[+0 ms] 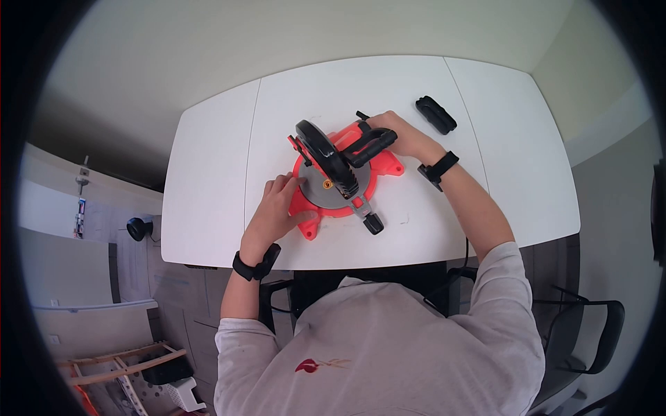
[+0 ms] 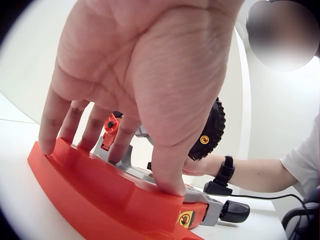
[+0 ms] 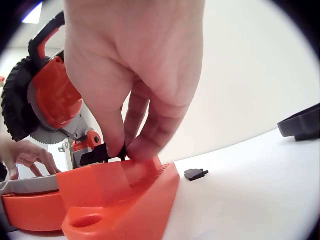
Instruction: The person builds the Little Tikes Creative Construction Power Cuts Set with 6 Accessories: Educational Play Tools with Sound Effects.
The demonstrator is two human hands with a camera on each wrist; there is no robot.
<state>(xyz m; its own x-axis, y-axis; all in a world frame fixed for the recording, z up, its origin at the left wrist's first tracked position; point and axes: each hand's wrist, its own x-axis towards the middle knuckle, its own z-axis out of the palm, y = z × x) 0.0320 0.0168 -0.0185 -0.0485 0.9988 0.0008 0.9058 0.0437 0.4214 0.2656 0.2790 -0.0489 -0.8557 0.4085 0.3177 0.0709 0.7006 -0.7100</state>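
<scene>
A red, grey and black toy miter saw (image 1: 333,170) stands on the white table, its round blade guard (image 1: 322,149) raised over a grey turntable (image 1: 312,186). My left hand (image 1: 274,208) rests on the left side of its red base (image 2: 100,195), fingers spread and mostly straight, fingertips and thumb along the rim. At the base's back right, my right hand (image 3: 135,75) pinches a small black part (image 3: 95,155) between thumb and fingers, right at the top of the red base. Its lower end is hidden behind the fingertips and base.
Another small black piece (image 3: 195,173) lies on the table behind the base. Farther right is a long black molded piece (image 1: 436,114). A black knob (image 1: 373,222) sticks out at the saw's front. A black chair (image 1: 590,336) stands right of the person.
</scene>
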